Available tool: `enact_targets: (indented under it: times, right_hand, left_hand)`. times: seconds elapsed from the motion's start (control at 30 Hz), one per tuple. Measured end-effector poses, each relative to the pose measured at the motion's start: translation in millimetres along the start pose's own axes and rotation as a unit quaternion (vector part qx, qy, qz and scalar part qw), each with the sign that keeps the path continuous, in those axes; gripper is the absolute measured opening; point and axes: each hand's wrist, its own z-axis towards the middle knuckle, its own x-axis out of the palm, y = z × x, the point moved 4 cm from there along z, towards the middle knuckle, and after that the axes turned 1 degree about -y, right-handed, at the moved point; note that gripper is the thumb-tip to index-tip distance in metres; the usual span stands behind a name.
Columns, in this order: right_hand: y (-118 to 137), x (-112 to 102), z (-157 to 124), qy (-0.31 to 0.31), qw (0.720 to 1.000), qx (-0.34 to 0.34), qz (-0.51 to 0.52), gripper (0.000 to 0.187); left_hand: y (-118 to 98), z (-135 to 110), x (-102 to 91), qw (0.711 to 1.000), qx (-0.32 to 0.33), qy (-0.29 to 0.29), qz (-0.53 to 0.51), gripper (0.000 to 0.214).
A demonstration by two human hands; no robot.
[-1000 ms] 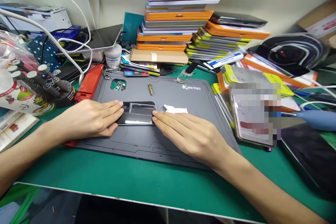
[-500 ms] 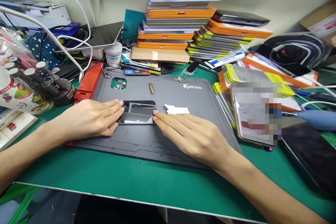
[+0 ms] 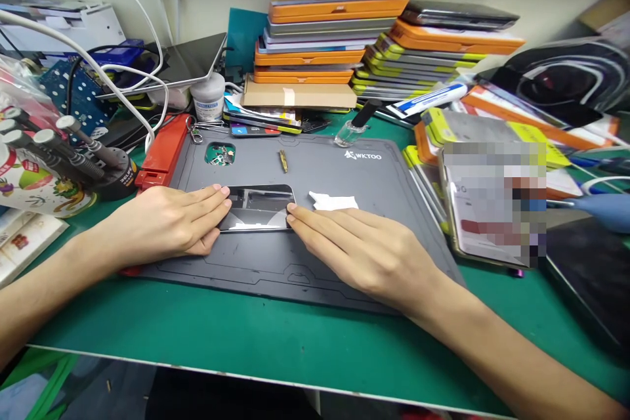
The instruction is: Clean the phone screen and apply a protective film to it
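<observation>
A dark, glossy smartphone [image 3: 258, 207] lies screen up on the grey work mat [image 3: 266, 269], with light reflected along its near edge. My left hand [image 3: 172, 220] covers its left end, fingers over the top and thumb at the near side. At the right end, my right hand [image 3: 364, 249] grips the edge with its fingertips, the fingers pressed together. A crumpled white wipe [image 3: 335, 201] sits just beyond my right fingers. Behind the phone lies a small brass-coloured piece [image 3: 283, 161]. Several tiny screws and parts rest in the mat's recess [image 3: 220, 153] at upper left.
A glass bottle with a black cap [image 3: 352, 131] stands at the mat's back edge. Left are a red holder [image 3: 162, 154] and a screwdriver stand [image 3: 118, 174]. Stacked orange and grey boxes [image 3: 339, 10] rise behind. Another phone [image 3: 487, 210], partly blurred, leans at right.
The camera view has shifted slightly, so the background sits a little differently. Both hands keep the same hold on the phone, which stays in place on the mat.
</observation>
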Motion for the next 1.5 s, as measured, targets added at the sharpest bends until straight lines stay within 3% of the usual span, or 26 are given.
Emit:
enact_targets:
  times: [0.27,0.4,0.53,1.03,1.3,1.5]
  right_hand:
    - [-1.7,3.0,-6.0,0.008,0.999,0.015,0.045,0.031]
    - [-1.8,3.1,-6.2,0.006,0.999,0.013,0.036,0.024]
    - [-3.3,2.9,-6.9,0.011,0.998,0.023,0.059,0.031]
    - [-5.2,5.6,-9.1,-0.006,0.996,0.041,0.079,0.029]
    - [-6.4,6.8,-8.8,-0.016,0.996,0.049,0.071,0.025]
    - [-23.6,7.0,-11.0,-0.036,0.984,0.117,0.127,0.022]
  left_hand:
    - [1.2,3.4,-3.7,1.0,-0.001,0.008,0.003,0.042]
    - [0.6,4.7,-6.0,1.0,0.005,-0.003,0.008,0.041]
    - [0.4,3.5,-5.5,1.0,0.008,-0.01,0.017,0.04]
    - [3.3,3.2,-4.9,0.998,-0.011,-0.015,-0.054,0.042]
    - [2.8,5.2,-8.2,1.0,0.008,-0.017,-0.009,0.04]
    - [2.7,5.1,-8.1,1.0,0.004,-0.009,0.0,0.039]
